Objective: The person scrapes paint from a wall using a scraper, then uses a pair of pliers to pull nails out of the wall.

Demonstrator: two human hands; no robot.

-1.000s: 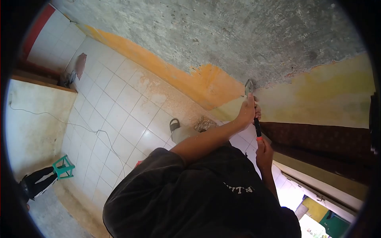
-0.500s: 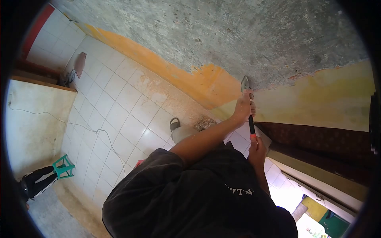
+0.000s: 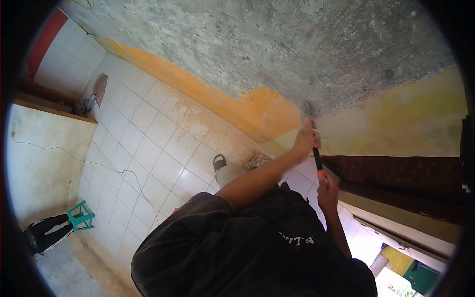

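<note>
A long tool with a black and red handle (image 3: 317, 159) and a blurred metal head lies against the wall at the edge between bare grey plaster (image 3: 247, 54) and orange and yellow paint (image 3: 267, 111). Around the upper handle, near the head, my left hand (image 3: 306, 141) is closed, slightly smeared by motion. Lower down, my right hand (image 3: 327, 192) grips the red end of the handle.
Chips and dust lie on the white tiled floor (image 3: 163, 143) along the wall, near my sandalled foot (image 3: 219, 161). A thin cable (image 3: 123, 171) crosses the tiles. At lower left, a person (image 3: 44, 232) is beside a green stool (image 3: 80, 216). A dark brown ledge (image 3: 386, 175) is at right.
The tool and both my hands have moved slightly down and right in the view. The tool's head is now blurred, and the camera view has shifted a little.
</note>
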